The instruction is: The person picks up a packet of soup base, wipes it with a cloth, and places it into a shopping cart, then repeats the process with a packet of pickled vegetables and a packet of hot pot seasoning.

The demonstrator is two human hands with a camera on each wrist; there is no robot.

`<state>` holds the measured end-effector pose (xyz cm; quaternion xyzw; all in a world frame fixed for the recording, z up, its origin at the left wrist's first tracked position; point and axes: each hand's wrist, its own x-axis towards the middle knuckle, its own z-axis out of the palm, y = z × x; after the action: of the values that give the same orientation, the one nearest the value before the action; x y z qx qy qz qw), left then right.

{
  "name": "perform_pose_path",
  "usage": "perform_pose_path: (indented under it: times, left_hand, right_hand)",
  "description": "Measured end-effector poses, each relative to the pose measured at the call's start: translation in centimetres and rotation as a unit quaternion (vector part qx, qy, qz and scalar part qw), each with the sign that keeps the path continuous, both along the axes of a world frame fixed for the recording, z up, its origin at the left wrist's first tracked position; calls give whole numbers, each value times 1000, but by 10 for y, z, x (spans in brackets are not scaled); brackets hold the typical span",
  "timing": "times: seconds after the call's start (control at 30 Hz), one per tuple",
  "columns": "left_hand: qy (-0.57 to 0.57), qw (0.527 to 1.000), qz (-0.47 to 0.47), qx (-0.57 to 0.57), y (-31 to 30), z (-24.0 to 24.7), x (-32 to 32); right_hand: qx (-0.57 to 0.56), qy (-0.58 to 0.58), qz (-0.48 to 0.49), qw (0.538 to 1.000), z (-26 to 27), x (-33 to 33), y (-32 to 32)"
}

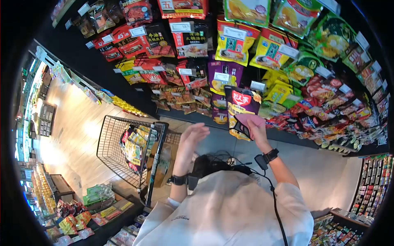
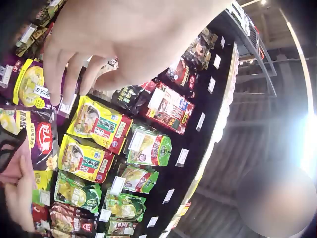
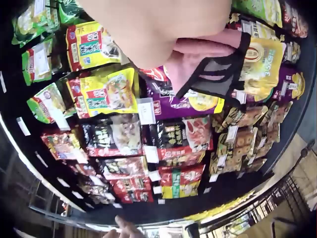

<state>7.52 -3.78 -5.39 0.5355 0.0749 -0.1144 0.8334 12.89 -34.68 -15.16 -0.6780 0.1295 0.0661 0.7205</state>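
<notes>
My right hand (image 1: 258,130) grips a pink cloth piece with black mesh trim (image 1: 246,119), together with a dark purple and yellow food packet (image 1: 243,100) bearing a red logo. In the right wrist view the pink cloth (image 3: 185,62) hangs from the fingers, with a gold part of the packet (image 3: 262,64) behind it. My left hand (image 1: 193,137) is raised to the left of the packet, fingers extended and holding nothing. In the left wrist view its fingers (image 2: 69,69) hang in front of the shelf, above the held packet (image 2: 39,136).
Hanging rows of food packets (image 1: 236,43) fill the shelf ahead, with white price tags between them. A black wire shopping cart (image 1: 107,141) holding several packets stands at left. Lower shelves with goods (image 1: 74,221) stand behind at left. A black cable (image 1: 274,201) runs down from the right wrist.
</notes>
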Motion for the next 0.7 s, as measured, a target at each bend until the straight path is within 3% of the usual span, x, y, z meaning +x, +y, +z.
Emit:
perform_pose_path:
  times: [0.13, 0.23, 0.33, 0.37, 0.43, 0.5, 0.6, 0.63, 0.67, 0.7]
  left_hand:
    - [6, 998, 54, 26, -22, -24, -6]
    - [-33, 978, 103, 179, -51, -15, -15]
    - [-118, 987, -24, 111, -58, -2, -27]
    - [-80, 992, -11, 94, -59, -3, -33]
    - [-6, 998, 17, 60, -64, 0, -49]
    - [-6, 995, 71, 73, -80, 8, -58]
    - [-50, 979, 126, 151, -96, 15, -58]
    - [-58, 975, 143, 161, -101, 17, -60]
    - [-69, 970, 161, 170, -107, 21, -59]
    - [-79, 964, 183, 178, -112, 27, -61]
  right_hand:
    - [138, -26, 108, 984, 63, -20, -7]
    - [113, -33, 213, 970, 98, -31, -23]
    - [161, -45, 269, 949, 112, -41, -30]
    - [189, -47, 295, 935, 115, -42, -33]
    - [224, -60, 268, 935, 130, -43, -20]
    - [239, -92, 224, 941, 133, -37, -7]
    - [116, -275, 101, 949, 134, -22, 1]
    - [72, -333, 59, 938, 137, -21, 2]
    - [-4, -388, 91, 917, 141, -23, -1]
    - [-122, -447, 79, 883, 114, -23, 5]
